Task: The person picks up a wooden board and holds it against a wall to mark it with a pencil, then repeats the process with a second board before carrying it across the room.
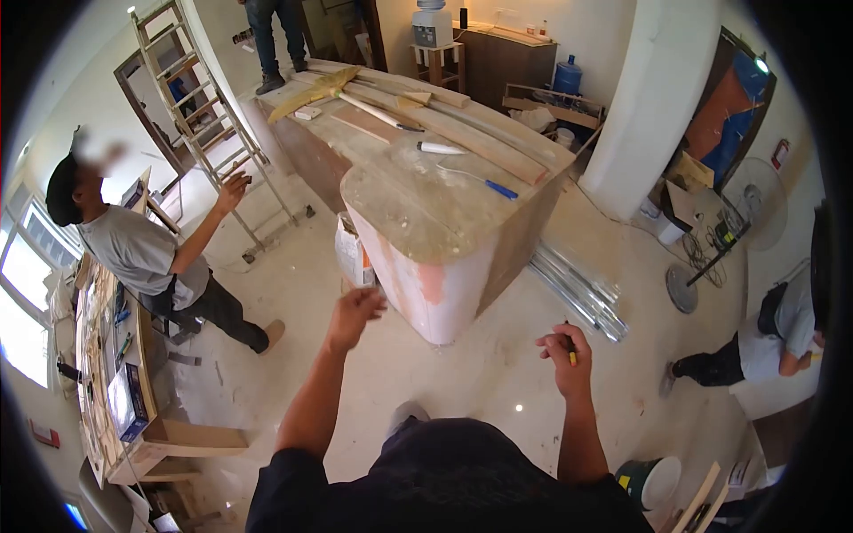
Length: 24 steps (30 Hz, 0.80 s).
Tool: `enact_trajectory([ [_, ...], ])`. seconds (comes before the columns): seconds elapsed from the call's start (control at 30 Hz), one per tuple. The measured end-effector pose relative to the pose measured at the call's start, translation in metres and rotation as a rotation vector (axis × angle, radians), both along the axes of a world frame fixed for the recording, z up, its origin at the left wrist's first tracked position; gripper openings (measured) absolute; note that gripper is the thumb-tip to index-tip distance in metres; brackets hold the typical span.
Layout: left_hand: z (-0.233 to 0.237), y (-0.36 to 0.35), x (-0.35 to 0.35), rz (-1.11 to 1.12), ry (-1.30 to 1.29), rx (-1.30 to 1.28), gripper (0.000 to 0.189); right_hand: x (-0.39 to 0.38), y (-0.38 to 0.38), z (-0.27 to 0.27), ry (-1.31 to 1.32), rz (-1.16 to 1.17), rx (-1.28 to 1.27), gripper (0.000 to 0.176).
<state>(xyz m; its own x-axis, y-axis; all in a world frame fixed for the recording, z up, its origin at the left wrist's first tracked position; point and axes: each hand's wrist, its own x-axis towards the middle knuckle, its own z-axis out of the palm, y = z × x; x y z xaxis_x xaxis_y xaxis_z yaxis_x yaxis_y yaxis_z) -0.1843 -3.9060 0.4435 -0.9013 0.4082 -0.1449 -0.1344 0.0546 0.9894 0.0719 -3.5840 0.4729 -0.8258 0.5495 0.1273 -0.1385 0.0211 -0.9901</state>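
My left hand [358,315] is raised in front of the counter's rounded end, with its fingers curled; whether it holds anything is too small to tell. To the right, my right hand [565,346] is closed around a thin pencil-like tool [573,358] with a yellow part. Both hands are in the air and apart from the counter [400,209]. On the dusty countertop lie a blue-handled tool [501,189], a white tube [440,148] and long wooden strips [489,147]. A white bag [349,249] stands on the floor beside the counter, beyond my left hand.
Metal channels [582,293] lie on the floor right of the counter. A person [151,249] stands at left near a ladder [209,124] and workbench [151,400]. Another person's legs [275,35] are on the counter. A third person [755,342] and a fan [753,195] are right.
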Motion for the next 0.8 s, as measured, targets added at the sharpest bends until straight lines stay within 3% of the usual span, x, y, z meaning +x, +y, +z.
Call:
enact_trajectory([
  [0.13,0.017,0.053,-0.142,0.086,-0.144,0.410,0.027,-0.021,0.041,-0.032,-0.059,-0.218,-0.023,0.019],
  [0.2,0.021,0.081,-0.221,0.101,-0.223,0.494,0.020,-0.017,0.060,-0.063,-0.142,-0.393,-0.015,0.020],
  [0.33,-0.032,0.146,-0.393,0.208,-0.373,0.605,0.017,0.021,0.072,-0.133,-0.330,-0.761,-0.052,0.022],
  [0.4,-0.037,0.176,-0.456,0.281,-0.457,0.609,0.017,0.055,0.056,-0.169,-0.473,-1.022,-0.161,0.025],
  [0.43,-0.039,0.190,-0.477,0.335,-0.502,0.587,0.018,0.090,0.051,-0.215,-0.541,-1.159,-0.034,0.020],
  [0.47,-0.035,0.203,-0.500,0.387,-0.540,0.571,0.019,0.176,0.063,-0.321,-0.426,-1.136,0.140,0.018],
  [0.5,-0.041,0.213,-0.523,0.391,-0.534,0.521,0.022,0.152,0.027,-0.264,-0.565,-1.175,-0.074,0.016],
  [0.53,-0.045,0.221,-0.540,0.408,-0.522,0.495,0.021,0.143,-0.021,-0.224,-0.704,-1.152,-0.237,0.040],
  [0.63,-0.047,0.244,-0.577,0.445,-0.508,0.400,0.020,0.142,-0.071,-0.199,-0.870,-1.111,-0.250,0.038],
  [0.8,-0.043,0.275,-0.599,0.501,-0.574,0.346,0.023,0.088,-0.072,-0.187,-0.874,-1.101,-0.284,0.038],
])
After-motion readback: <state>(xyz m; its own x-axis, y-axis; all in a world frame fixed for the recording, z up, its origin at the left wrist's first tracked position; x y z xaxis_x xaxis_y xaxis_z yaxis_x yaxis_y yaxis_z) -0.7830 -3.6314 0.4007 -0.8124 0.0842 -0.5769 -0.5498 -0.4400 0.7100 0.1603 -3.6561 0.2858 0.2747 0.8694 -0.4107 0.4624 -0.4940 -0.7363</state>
